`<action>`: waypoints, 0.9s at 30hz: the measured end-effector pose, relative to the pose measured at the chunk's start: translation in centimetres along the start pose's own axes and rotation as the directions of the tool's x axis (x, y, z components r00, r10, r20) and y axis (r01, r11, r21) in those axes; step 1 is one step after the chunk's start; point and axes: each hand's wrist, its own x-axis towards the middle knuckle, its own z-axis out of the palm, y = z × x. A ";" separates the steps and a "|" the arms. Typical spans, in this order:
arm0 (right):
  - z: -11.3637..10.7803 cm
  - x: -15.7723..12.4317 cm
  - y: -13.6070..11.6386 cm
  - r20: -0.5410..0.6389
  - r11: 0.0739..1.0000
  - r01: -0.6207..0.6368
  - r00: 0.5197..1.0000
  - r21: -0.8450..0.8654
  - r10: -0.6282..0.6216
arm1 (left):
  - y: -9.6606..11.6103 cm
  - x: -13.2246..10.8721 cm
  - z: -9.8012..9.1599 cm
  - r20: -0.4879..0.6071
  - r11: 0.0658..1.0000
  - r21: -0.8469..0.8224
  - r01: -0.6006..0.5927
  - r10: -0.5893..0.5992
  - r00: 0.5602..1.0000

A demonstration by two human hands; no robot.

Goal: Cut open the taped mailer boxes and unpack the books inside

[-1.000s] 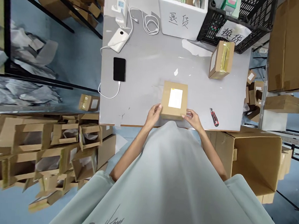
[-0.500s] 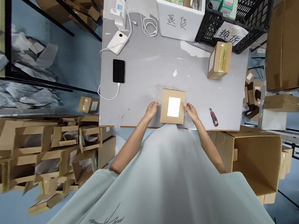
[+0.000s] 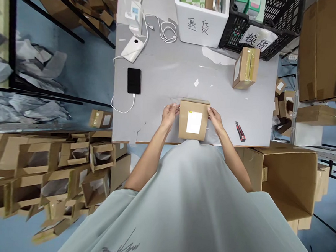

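Observation:
A small cardboard box (image 3: pixel 183 123) with a white label (image 3: pixel 194 122) is in front of my body, close to the near edge of the grey table (image 3: pixel 171 76). It is tipped slightly, so a narrow strip of its far side shows. My left hand (image 3: pixel 170 114) grips its left side near the far corner, fingertips partly behind the box. On the opposite side, my right hand (image 3: pixel 215 118) pinches the right edge near the far corner. To the right of that hand lies a red and black utility knife (image 3: pixel 240 132).
A taped box (image 3: pixel 246 69) stands at the table's right. Behind are a white bin (image 3: pixel 199 26) and a black crate (image 3: pixel 266 37). A phone (image 3: pixel 134 81), power bank (image 3: pixel 132 49) and cables lie left. Open cartons (image 3: pixel 36 151) are piled at left, and a large open carton (image 3: pixel 287 180) stands right.
My left hand has moved right and up to the box's side. My right hand has shifted slightly up along its edge. The box has tipped, showing its far side.

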 end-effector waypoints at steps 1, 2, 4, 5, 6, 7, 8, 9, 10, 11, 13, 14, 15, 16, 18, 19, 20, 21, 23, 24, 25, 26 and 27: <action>-0.1 -0.6 -0.4 -0.018 1.000 0.009 1.000 0.021 -0.009 | 0.2 -0.4 -0.2 -0.014 0.999 -0.015 -0.037 0.037 0.999; -0.2 -1.2 -0.7 -0.040 0.999 0.024 0.999 0.033 -0.023 | 0.3 -0.8 -0.3 -0.026 0.997 -0.027 -0.074 0.073 0.997; -0.3 -2.6 -1.2 -0.080 0.997 0.079 0.994 0.022 -0.077 | 0.6 -1.9 -0.4 -0.043 0.990 -0.049 -0.135 0.133 0.990; -0.3 -3.2 -1.3 -0.096 0.994 0.112 0.989 0.010 -0.111 | 0.8 -2.4 -0.4 -0.047 0.986 -0.060 -0.156 0.153 0.987; -0.2 -3.7 -1.3 -0.110 0.990 0.143 0.984 0.001 -0.142 | 0.8 -3.0 -0.4 -0.046 0.983 -0.071 -0.170 0.167 0.985; -0.2 -4.2 -1.2 -0.120 0.986 0.167 0.979 -0.003 -0.166 | 0.9 -3.6 -0.3 -0.042 0.981 -0.082 -0.177 0.174 0.984; -0.1 -4.5 -1.1 -0.128 0.982 0.187 0.974 -0.004 -0.186 | 0.9 -4.0 -0.2 -0.040 0.980 -0.090 -0.176 0.173 0.984; -0.1 -4.7 -0.8 -0.136 0.979 0.202 0.970 -0.009 -0.201 | 0.8 -4.4 -0.1 -0.039 0.982 -0.091 -0.166 0.163 0.986; 0.0 -4.8 -0.5 -0.142 0.976 0.215 0.966 -0.019 -0.215 | 0.7 -4.7 -0.1 -0.040 0.985 -0.086 -0.147 0.144 0.989; 0.0 -4.8 -0.2 -0.145 0.974 0.225 0.963 -0.032 -0.227 | 0.6 -5.0 0.0 -0.044 0.990 -0.076 -0.121 0.118 0.992; 0.0 -4.6 0.4 -0.141 0.971 0.234 0.961 -0.056 -0.239 | 0.2 -5.2 0.0 -0.059 0.997 -0.055 -0.063 0.060 0.996; -0.1 -4.5 0.6 -0.134 0.971 0.230 0.962 -0.065 -0.237 | 0.0 -5.2 -0.1 -0.066 0.998 -0.049 -0.038 0.034 0.997; -0.2 -4.5 0.9 -0.125 0.973 0.221 0.965 -0.070 -0.229 | -0.3 -5.3 -0.2 -0.071 0.999 -0.046 -0.017 0.013 0.997; -0.3 -4.5 1.0 -0.118 0.975 0.209 0.969 -0.072 -0.217 | -0.5 -5.3 -0.3 -0.075 0.999 -0.044 0.000 -0.003 0.997; -0.6 -4.5 1.3 -0.110 0.981 0.185 0.976 -0.062 -0.191 | -0.8 -5.5 -0.6 -0.068 0.999 -0.034 0.025 -0.027 0.997; -0.9 -4.6 1.3 -0.108 0.983 0.174 0.978 -0.052 -0.179 | -0.9 -5.6 -0.7 -0.059 0.999 -0.022 0.033 -0.034 0.998; -1.1 -4.7 1.4 -0.104 0.986 0.165 0.980 -0.040 -0.168 | -1.0 -5.7 -0.8 -0.048 0.999 -0.006 0.037 -0.038 0.998; -1.4 -4.7 1.3 -0.099 0.987 0.154 0.983 -0.035 -0.157 | -1.1 -5.8 -0.9 -0.037 0.999 0.012 0.035 -0.034 0.999; -2.1 -4.5 1.1 -0.087 0.991 0.124 0.988 -0.045 -0.128 | -1.1 -5.8 -0.8 -0.013 0.999 0.050 0.004 -0.004 1.000; -2.4 -4.2 1.0 -0.088 0.993 0.103 0.990 -0.057 -0.107 | -1.0 -5.7 -0.6 0.002 0.997 0.070 -0.018 0.018 1.000; -2.7 -3.9 0.8 -0.096 0.995 0.078 0.992 -0.067 -0.084 | -1.0 -5.5 -0.4 0.020 0.995 0.090 -0.040 0.038 0.999; -3.0 -3.5 0.5 -0.111 0.996 0.053 0.992 -0.074 -0.061 | -0.8 -5.2 -0.1 0.039 0.992 0.110 -0.056 0.052 0.998; -3.2 -3.0 0.3 -0.123 0.996 0.031 0.992 -0.079 -0.040 | -0.7 -4.8 0.2 0.057 0.989 0.130 -0.066 0.059 0.997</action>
